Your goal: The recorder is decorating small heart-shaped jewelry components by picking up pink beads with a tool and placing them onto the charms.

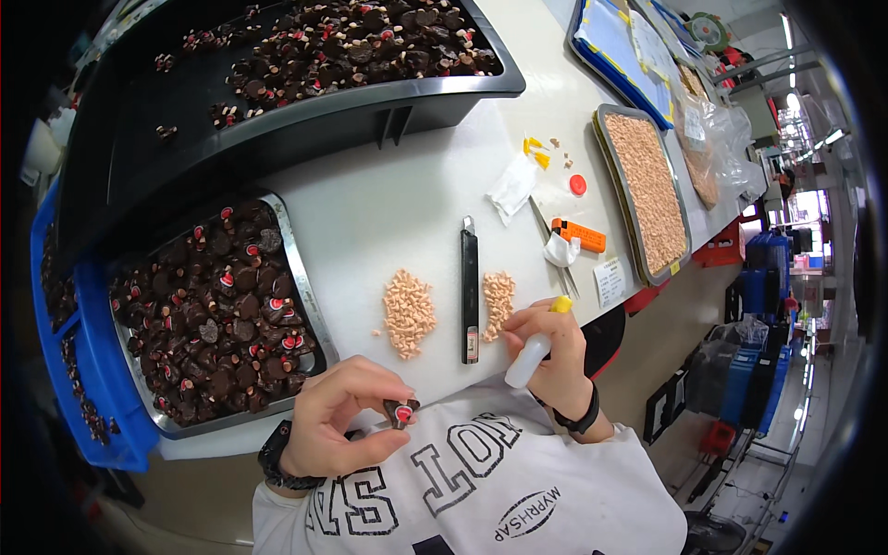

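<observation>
- Head view: the white desk [435,176] carries a metal tray [300,268] of dark pieces [213,324] at left.
- The left hand [338,416] pinches one red-centred dark piece [401,413] near the desk's edge.
- The right hand [561,356] grips a yellow-tipped whitish bottle [526,363], just beside the smaller pale pile [498,298].

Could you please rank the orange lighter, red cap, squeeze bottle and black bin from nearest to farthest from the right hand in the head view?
1. Squeeze bottle, held in the right hand.
2. Orange lighter, beyond the hand.
3. Red cap, beyond the lighter.
4. Black bin, upper left.
</observation>
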Action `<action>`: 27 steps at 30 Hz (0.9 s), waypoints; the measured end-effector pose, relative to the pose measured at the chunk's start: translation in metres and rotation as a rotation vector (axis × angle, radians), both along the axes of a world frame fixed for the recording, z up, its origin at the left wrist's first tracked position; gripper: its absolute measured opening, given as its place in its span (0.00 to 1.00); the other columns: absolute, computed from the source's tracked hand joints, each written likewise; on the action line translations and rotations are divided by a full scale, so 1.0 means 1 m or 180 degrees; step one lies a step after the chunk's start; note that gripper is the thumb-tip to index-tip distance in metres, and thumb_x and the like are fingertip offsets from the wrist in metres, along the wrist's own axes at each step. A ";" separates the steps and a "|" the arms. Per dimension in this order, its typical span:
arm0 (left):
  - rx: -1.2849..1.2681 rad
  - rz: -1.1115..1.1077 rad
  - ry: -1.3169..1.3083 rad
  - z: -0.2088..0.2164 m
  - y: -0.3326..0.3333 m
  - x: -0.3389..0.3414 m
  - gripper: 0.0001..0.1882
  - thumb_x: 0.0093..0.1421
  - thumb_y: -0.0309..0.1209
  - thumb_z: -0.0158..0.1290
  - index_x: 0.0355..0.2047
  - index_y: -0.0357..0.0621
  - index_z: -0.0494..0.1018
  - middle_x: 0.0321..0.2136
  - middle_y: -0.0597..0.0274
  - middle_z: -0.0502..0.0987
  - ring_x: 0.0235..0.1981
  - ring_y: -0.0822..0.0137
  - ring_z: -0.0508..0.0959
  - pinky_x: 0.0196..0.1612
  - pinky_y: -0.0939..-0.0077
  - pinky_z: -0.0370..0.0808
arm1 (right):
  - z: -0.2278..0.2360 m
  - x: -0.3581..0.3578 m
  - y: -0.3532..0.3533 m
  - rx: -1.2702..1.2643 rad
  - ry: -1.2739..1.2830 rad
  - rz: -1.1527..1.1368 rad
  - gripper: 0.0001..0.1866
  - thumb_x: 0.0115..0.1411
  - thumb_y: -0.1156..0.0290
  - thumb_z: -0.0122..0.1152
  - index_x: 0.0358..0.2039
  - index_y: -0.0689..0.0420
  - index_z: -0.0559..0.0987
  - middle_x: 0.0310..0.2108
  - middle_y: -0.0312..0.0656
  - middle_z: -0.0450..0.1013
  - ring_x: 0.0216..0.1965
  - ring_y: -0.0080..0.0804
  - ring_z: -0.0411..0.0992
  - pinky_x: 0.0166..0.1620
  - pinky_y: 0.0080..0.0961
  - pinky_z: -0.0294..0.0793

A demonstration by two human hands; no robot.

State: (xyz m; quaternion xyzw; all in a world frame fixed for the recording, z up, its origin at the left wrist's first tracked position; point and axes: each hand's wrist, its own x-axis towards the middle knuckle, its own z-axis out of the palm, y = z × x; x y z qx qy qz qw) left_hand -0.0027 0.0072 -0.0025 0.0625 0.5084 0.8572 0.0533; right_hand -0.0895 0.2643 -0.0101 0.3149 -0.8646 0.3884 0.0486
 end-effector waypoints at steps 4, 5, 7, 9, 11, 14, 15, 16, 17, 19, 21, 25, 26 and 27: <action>-0.0089 -0.0133 -0.0005 0.000 0.000 -0.003 0.21 0.46 0.15 0.60 0.43 0.30 0.71 0.37 0.52 0.73 0.37 0.67 0.77 0.39 0.78 0.77 | 0.004 0.000 0.002 0.0118 -0.0034 0.0000 0.20 0.44 0.86 0.63 0.33 0.55 0.64 0.26 0.42 0.75 0.26 0.35 0.70 0.38 0.30 0.69; -0.0087 -0.0131 -0.0004 0.001 0.000 -0.003 0.21 0.46 0.15 0.60 0.43 0.30 0.71 0.37 0.52 0.73 0.37 0.67 0.77 0.39 0.78 0.77 | 0.008 0.004 0.003 -0.0122 -0.0129 -0.0131 0.16 0.43 0.86 0.63 0.28 0.55 0.67 0.27 0.40 0.75 0.27 0.36 0.70 0.36 0.30 0.69; -0.0107 -0.0416 -0.0140 0.007 0.001 -0.007 0.24 0.48 0.16 0.59 0.47 0.31 0.69 0.37 0.54 0.73 0.36 0.69 0.77 0.38 0.79 0.77 | 0.020 0.006 0.000 -0.0359 -0.0221 -0.0267 0.13 0.41 0.85 0.63 0.23 0.56 0.70 0.27 0.39 0.75 0.29 0.38 0.70 0.33 0.30 0.69; -0.0439 -0.0586 -0.0165 0.012 0.001 -0.007 0.26 0.48 0.17 0.59 0.50 0.32 0.68 0.37 0.54 0.73 0.36 0.70 0.77 0.38 0.79 0.77 | 0.039 0.004 -0.010 -0.0660 -0.0092 0.0631 0.21 0.45 0.84 0.65 0.33 0.53 0.63 0.24 0.42 0.75 0.27 0.31 0.69 0.38 0.32 0.67; -0.0749 -0.0776 -0.0172 0.015 0.001 -0.008 0.27 0.49 0.18 0.59 0.52 0.33 0.67 0.37 0.55 0.73 0.36 0.70 0.77 0.38 0.80 0.77 | 0.047 -0.001 -0.031 -0.0919 -0.0114 0.0845 0.22 0.44 0.83 0.66 0.33 0.52 0.63 0.26 0.42 0.76 0.28 0.32 0.69 0.39 0.32 0.67; -0.0876 -0.0920 0.0101 0.016 0.000 -0.010 0.30 0.49 0.18 0.58 0.54 0.34 0.65 0.37 0.54 0.73 0.34 0.69 0.77 0.36 0.80 0.77 | 0.048 -0.003 -0.052 -0.0880 -0.0521 0.1441 0.20 0.43 0.84 0.67 0.29 0.51 0.65 0.27 0.41 0.77 0.29 0.34 0.69 0.39 0.32 0.68; -0.0889 -0.0898 0.0094 0.014 0.000 -0.010 0.30 0.49 0.18 0.58 0.54 0.34 0.65 0.37 0.54 0.73 0.34 0.69 0.77 0.36 0.80 0.77 | 0.046 -0.003 -0.054 -0.0891 -0.0524 0.1464 0.20 0.43 0.84 0.67 0.29 0.51 0.65 0.27 0.41 0.77 0.29 0.34 0.69 0.39 0.32 0.68; -0.0898 -0.0811 0.0152 0.013 -0.001 -0.010 0.30 0.49 0.18 0.58 0.55 0.34 0.65 0.38 0.54 0.73 0.34 0.69 0.77 0.36 0.80 0.77 | 0.044 -0.002 -0.057 -0.0966 -0.0631 0.1423 0.19 0.43 0.84 0.67 0.28 0.51 0.66 0.28 0.41 0.77 0.29 0.34 0.69 0.39 0.32 0.68; -0.0902 -0.0728 0.0207 0.012 0.000 -0.010 0.31 0.49 0.18 0.59 0.55 0.34 0.64 0.38 0.53 0.73 0.34 0.69 0.77 0.35 0.80 0.77 | 0.042 -0.001 -0.058 -0.1036 -0.0744 0.1377 0.18 0.43 0.84 0.66 0.27 0.51 0.66 0.28 0.40 0.77 0.29 0.34 0.69 0.40 0.31 0.69; -0.0794 -0.0699 0.0119 0.010 0.001 -0.008 0.31 0.49 0.18 0.59 0.55 0.33 0.64 0.38 0.53 0.73 0.34 0.69 0.78 0.35 0.80 0.77 | 0.039 0.003 -0.061 -0.1194 -0.0802 0.1216 0.16 0.43 0.84 0.66 0.22 0.52 0.67 0.29 0.39 0.77 0.30 0.33 0.69 0.40 0.31 0.69; -0.0676 -0.0686 0.0030 0.008 0.002 -0.006 0.31 0.49 0.18 0.59 0.55 0.33 0.64 0.38 0.53 0.73 0.35 0.69 0.78 0.35 0.80 0.78 | 0.039 0.003 -0.061 -0.0971 -0.0623 0.1206 0.16 0.42 0.84 0.66 0.19 0.52 0.67 0.31 0.38 0.77 0.32 0.34 0.69 0.40 0.32 0.69; -0.0574 -0.0726 -0.0041 0.008 0.001 -0.005 0.31 0.48 0.18 0.60 0.54 0.31 0.65 0.38 0.52 0.73 0.33 0.70 0.78 0.35 0.80 0.77 | 0.039 0.001 -0.062 -0.0842 -0.0538 0.1281 0.16 0.41 0.84 0.67 0.15 0.53 0.67 0.32 0.38 0.77 0.34 0.34 0.69 0.39 0.33 0.69; -0.0585 -0.0754 -0.0068 0.008 0.000 -0.005 0.30 0.48 0.18 0.60 0.53 0.31 0.65 0.38 0.53 0.73 0.32 0.70 0.78 0.35 0.80 0.77 | 0.038 0.001 -0.062 -0.0901 -0.0409 0.1314 0.16 0.41 0.84 0.67 0.16 0.53 0.67 0.33 0.39 0.77 0.34 0.34 0.68 0.39 0.33 0.69; -0.0588 -0.0752 -0.0068 0.009 -0.002 -0.007 0.30 0.48 0.18 0.60 0.53 0.31 0.65 0.38 0.53 0.73 0.32 0.70 0.78 0.35 0.80 0.77 | 0.037 0.001 -0.062 -0.0961 -0.0280 0.1347 0.16 0.41 0.84 0.67 0.16 0.53 0.67 0.34 0.39 0.77 0.34 0.35 0.68 0.38 0.33 0.69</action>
